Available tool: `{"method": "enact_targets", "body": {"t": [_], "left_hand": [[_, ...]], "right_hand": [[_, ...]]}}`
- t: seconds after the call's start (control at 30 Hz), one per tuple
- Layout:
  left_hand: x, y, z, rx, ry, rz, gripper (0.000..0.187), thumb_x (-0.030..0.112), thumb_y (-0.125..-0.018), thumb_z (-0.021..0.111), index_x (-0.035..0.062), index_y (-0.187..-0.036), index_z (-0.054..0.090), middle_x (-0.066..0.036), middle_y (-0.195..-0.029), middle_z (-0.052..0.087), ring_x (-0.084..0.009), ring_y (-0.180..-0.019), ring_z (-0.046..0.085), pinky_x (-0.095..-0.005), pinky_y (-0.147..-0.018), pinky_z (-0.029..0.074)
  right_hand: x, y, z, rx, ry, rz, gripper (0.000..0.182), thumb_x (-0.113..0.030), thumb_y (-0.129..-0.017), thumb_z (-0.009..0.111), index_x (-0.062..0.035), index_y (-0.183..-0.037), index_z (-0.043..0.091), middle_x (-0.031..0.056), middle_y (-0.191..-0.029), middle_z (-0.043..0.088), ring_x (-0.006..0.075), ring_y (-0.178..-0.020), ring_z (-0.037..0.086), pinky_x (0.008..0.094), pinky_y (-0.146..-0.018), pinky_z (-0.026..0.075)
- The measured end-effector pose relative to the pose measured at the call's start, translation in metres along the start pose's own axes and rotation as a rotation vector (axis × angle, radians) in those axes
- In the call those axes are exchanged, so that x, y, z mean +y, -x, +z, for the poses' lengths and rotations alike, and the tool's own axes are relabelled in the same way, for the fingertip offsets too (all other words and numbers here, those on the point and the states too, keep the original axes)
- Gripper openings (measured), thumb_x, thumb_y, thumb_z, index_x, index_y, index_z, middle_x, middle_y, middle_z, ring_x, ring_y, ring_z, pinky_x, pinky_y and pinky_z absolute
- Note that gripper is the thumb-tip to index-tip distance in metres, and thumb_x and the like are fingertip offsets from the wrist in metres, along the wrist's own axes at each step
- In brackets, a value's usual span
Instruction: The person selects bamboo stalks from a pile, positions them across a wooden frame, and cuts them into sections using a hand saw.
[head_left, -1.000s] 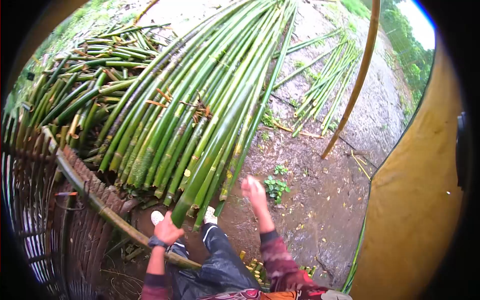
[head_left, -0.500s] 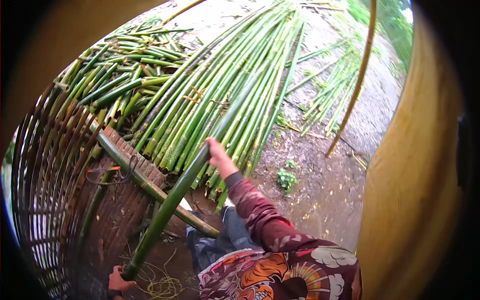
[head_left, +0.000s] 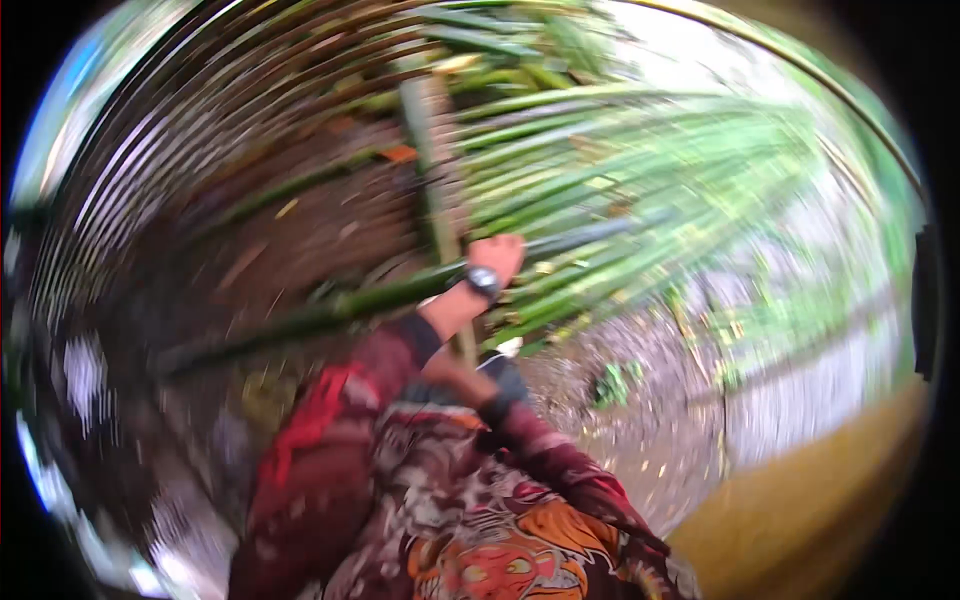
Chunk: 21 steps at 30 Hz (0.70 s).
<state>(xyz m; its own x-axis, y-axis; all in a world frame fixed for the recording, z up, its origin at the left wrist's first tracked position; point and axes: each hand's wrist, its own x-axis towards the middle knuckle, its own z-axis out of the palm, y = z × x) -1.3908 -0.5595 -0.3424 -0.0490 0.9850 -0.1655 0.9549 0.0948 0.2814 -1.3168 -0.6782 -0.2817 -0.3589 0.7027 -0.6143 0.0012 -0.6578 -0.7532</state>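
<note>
My left hand (head_left: 497, 256), with a watch on the wrist, is wrapped round a long green bamboo pole (head_left: 385, 295). The pole lies slantwise across a bamboo rail (head_left: 432, 190), and its near end blurs into the dark ground at left. My right hand (head_left: 450, 374) is low by my body, below the left forearm. That forearm partly covers it, and its fingers do not show clearly. Beyond the left hand, many long green bamboo poles (head_left: 560, 160) lie side by side, smeared by motion.
A slatted basket-like frame (head_left: 190, 120) curves along the left. Shorter bamboo pieces (head_left: 480, 40) lie at the top. A small green plant (head_left: 615, 383) grows from the wet ground (head_left: 640, 440). A large tan curved surface (head_left: 800, 490) stands at lower right.
The view has swung round. My left hand has moved from the pole's near end to farther up along it. My right hand has come off the pole and drawn back toward my body.
</note>
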Motion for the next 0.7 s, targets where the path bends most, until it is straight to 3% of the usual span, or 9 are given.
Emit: {"method": "enact_targets", "body": {"t": [0.13, 0.2, 0.27, 0.33, 0.43, 0.47, 0.53, 0.6, 0.7], "left_hand": [[-0.120, 0.096, -0.052, -0.300, 0.035, -0.082, 0.050, 0.019, -0.080, 0.072, 0.0085, -0.125, 0.052, -0.013, -0.103, 0.068, -0.0351, -0.088, 0.071, -0.0486, -0.071, 0.057], [-0.175, 0.172, -0.062, -0.164, 0.083, -0.133, 0.054, 0.018, -0.078, 0.073, 0.0107, -0.127, 0.052, -0.012, -0.104, 0.067, -0.0372, -0.092, 0.070, -0.0478, -0.077, 0.056], [-0.215, 0.233, -0.085, -0.263, 0.037, -0.193, 0.056, 0.018, -0.078, 0.072, 0.0172, -0.130, 0.052, -0.007, -0.105, 0.064, -0.0307, -0.098, 0.067, -0.0477, -0.081, 0.051], [-0.242, 0.291, -0.098, -0.222, -0.076, -0.208, 0.055, 0.017, -0.077, 0.074, 0.0193, -0.128, 0.053, -0.003, -0.102, 0.062, -0.0249, -0.099, 0.065, -0.0426, -0.080, 0.049], [-0.265, 0.357, -0.125, -0.196, -0.117, -0.264, 0.053, 0.016, -0.076, 0.075, 0.0212, -0.125, 0.055, 0.000, -0.100, 0.060, -0.0212, -0.097, 0.064, -0.0389, -0.081, 0.047], [-0.268, 0.373, -0.129, -0.195, -0.146, -0.262, 0.054, 0.016, -0.075, 0.076, 0.0212, -0.124, 0.056, 0.000, -0.100, 0.060, -0.0210, -0.096, 0.064, -0.0391, -0.081, 0.047], [-0.279, 0.388, -0.132, -0.183, -0.180, -0.266, 0.054, 0.016, -0.073, 0.077, 0.0213, -0.123, 0.057, 0.001, -0.101, 0.060, -0.0208, -0.096, 0.064, -0.0394, -0.081, 0.047], [-0.294, 0.396, -0.120, -0.141, -0.232, -0.260, 0.059, 0.016, -0.069, 0.079, 0.0219, -0.124, 0.057, 0.002, -0.102, 0.060, -0.0198, -0.096, 0.063, -0.0383, -0.081, 0.046], [-0.351, 0.406, -0.109, -0.161, -0.240, -0.408, 0.063, 0.014, -0.068, 0.080, 0.0203, -0.127, 0.058, 0.000, -0.107, 0.061, -0.0218, -0.113, 0.056, -0.0435, -0.093, 0.043]], "right_hand": [[-0.006, -0.079, -0.175, -0.073, -0.090, 0.248, 0.085, -0.052, -0.098, 0.065, 0.0027, -0.151, 0.027, 0.0246, -0.149, 0.038, 0.0378, -0.134, 0.044, 0.0545, -0.113, 0.037], [-0.007, -0.140, -0.282, -0.103, -0.211, 0.322, 0.095, -0.055, -0.098, 0.063, 0.0042, -0.159, 0.021, 0.0286, -0.161, 0.032, 0.0412, -0.145, 0.040, 0.0584, -0.121, 0.033], [-0.046, -0.164, -0.313, 0.270, -0.395, 0.212, 0.127, -0.074, -0.087, 0.065, 0.0036, -0.161, -0.003, 0.0279, -0.167, 0.011, 0.0383, -0.154, 0.023, 0.0633, -0.121, 0.030], [-0.074, -0.197, -0.310, 0.574, -0.439, 0.249, 0.118, -0.076, -0.086, 0.063, -0.0039, -0.163, 0.012, 0.0228, -0.167, 0.020, 0.0372, -0.150, 0.031, 0.0596, -0.117, 0.036], [-0.080, -0.232, -0.292, 0.392, -0.243, 0.202, 0.092, -0.082, -0.083, 0.061, -0.0141, -0.145, 0.053, 0.0074, -0.145, 0.056, 0.0322, -0.125, 0.054, 0.0548, -0.105, 0.045], [-0.067, -0.241, -0.290, 0.315, -0.121, 0.098, 0.082, -0.076, -0.088, 0.061, -0.0136, -0.141, 0.057, 0.0065, -0.139, 0.062, 0.0314, -0.122, 0.058, 0.0526, -0.107, 0.045], [-0.020, -0.279, -0.317, 0.490, -0.087, 0.192, 0.070, -0.066, -0.092, 0.061, -0.0132, -0.138, 0.060, 0.0082, -0.141, 0.061, 0.0309, -0.124, 0.058, 0.0503, -0.109, 0.044], [-0.010, -0.284, -0.307, 0.455, -0.194, 0.241, 0.059, -0.054, -0.094, 0.063, -0.0127, -0.135, 0.062, 0.0106, -0.140, 0.062, 0.0312, -0.124, 0.059, 0.0497, -0.111, 0.043], [0.007, -0.264, -0.259, 0.303, -0.051, 0.172, 0.048, -0.045, -0.094, 0.063, -0.0110, -0.127, 0.063, 0.0121, -0.128, 0.066, 0.0308, -0.112, 0.062, 0.0488, -0.100, 0.050]]}}
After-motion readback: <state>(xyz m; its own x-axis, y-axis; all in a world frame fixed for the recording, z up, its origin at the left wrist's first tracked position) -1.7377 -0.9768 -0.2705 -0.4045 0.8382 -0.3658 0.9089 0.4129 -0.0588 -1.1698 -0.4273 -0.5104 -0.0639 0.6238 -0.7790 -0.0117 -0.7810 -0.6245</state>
